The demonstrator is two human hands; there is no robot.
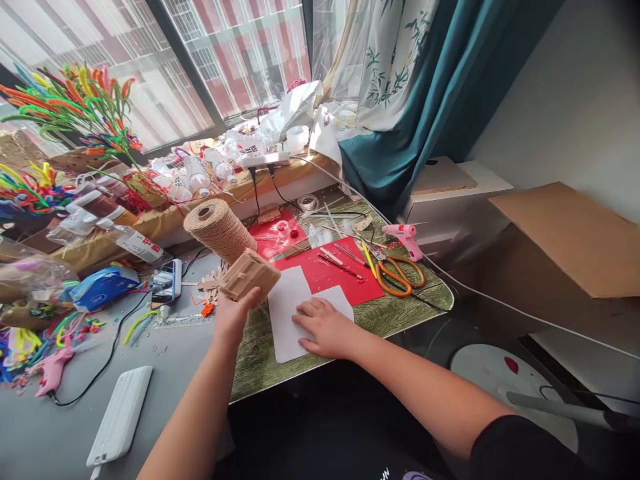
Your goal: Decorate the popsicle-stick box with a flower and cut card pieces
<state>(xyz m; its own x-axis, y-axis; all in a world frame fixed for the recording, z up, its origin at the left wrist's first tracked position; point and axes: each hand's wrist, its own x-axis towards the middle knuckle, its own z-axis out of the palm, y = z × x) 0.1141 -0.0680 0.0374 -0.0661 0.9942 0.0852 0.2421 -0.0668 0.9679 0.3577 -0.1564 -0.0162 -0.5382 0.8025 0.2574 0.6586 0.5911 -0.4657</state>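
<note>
My left hand [234, 315] is closed around a small brown cardboard box [251, 275], raised above the table, with a smaller raised piece on its face. My right hand [324, 329] lies with fingers spread on white paper [287, 317], which has a stepped edge. Behind the cardboard box stands a large spool of twine [223, 230]. A red sheet [365, 290] lies beyond the paper, bearing pens and thin tools. At its right side are scissors with orange handles [400, 280] and a yellow pen-like tool [369, 260].
A pink glue gun [405, 239] sits at the table's right edge, its cable trailing right. On the left are a second pink glue gun [54, 367], a white power bank [121, 413], a phone [167, 281] and colourful pipe cleaners [95, 100]. Bottles and a power strip [265, 160] line the windowsill.
</note>
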